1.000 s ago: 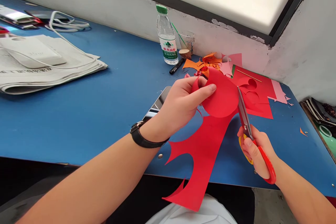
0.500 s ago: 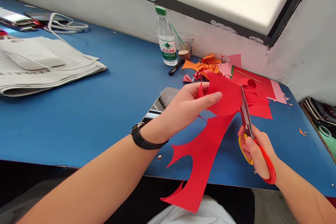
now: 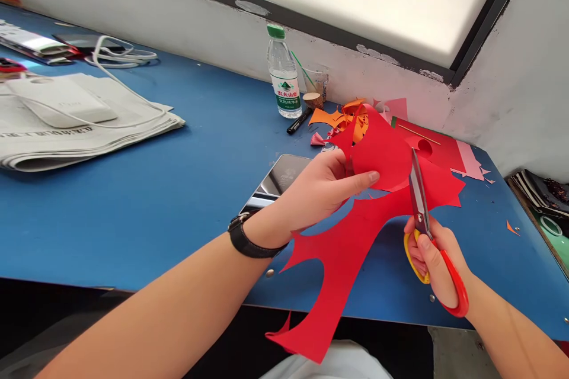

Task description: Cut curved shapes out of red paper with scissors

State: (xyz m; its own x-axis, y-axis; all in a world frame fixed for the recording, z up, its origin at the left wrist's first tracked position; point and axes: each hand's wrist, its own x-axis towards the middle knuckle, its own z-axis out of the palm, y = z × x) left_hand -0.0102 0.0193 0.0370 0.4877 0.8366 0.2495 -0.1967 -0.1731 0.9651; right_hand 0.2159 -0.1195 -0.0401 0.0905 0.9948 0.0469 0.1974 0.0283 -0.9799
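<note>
A rounded piece of red paper is pinched between the thumb and fingers of my left hand. Some of those fingers are hidden behind the sheet. From it a long red offcut with curved cut-outs hangs down over the table's front edge, and another part spreads to the right behind the blades. My right hand is closed around the yellow and red handles of a pair of scissors. The blades point up, close together, at the right edge of the rounded piece.
On the blue table, a phone lies beside my left wrist. Behind are a water bottle, a black marker, a plastic cup and orange scraps. Folded newspapers lie left; red sheets lie at the right.
The red offcut has swung, its lower end going left, and a part of it now spreads out right of the blades. The scissor blades look closer together. Both hands stay nearly in place.
</note>
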